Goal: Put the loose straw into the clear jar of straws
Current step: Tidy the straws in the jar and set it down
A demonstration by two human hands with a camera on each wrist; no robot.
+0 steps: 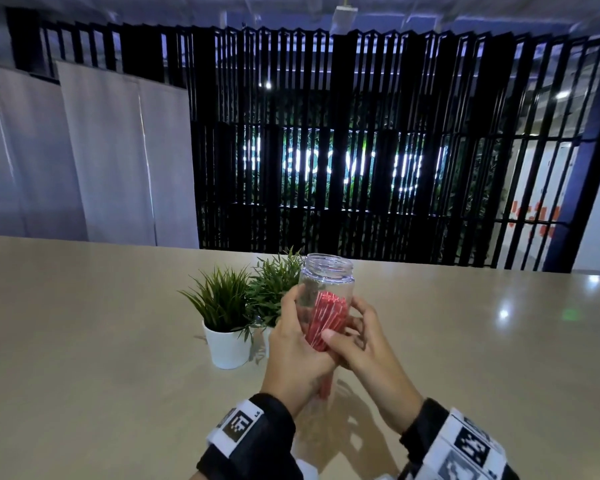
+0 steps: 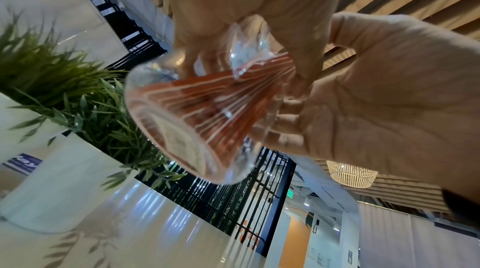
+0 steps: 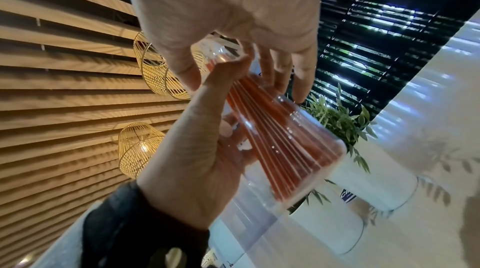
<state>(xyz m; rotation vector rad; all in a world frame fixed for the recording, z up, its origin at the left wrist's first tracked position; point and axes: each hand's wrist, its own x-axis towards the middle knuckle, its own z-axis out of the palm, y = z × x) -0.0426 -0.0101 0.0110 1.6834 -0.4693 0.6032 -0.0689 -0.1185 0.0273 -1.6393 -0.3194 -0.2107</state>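
The clear jar (image 1: 326, 278) is held off the beige table (image 1: 101, 341) between both hands, its open mouth up and away from me. A bundle of red straws (image 1: 328, 317) stands inside, reaching below the neck. My left hand (image 1: 291, 341) wraps the jar's left side with the thumb up on the wall. My right hand (image 1: 361, 337) grips the right side, thumb across the front. The left wrist view looks up at the jar's base (image 2: 182, 134), and the right wrist view shows the straws (image 3: 285, 145) fanned inside. I see no straw outside the jar.
Two small green plants in white pots (image 1: 227, 348) stand on the table just left of and behind the jar, the nearer one (image 1: 222, 299) close to my left hand. A black slatted screen (image 1: 361, 150) rises beyond the table's far edge.
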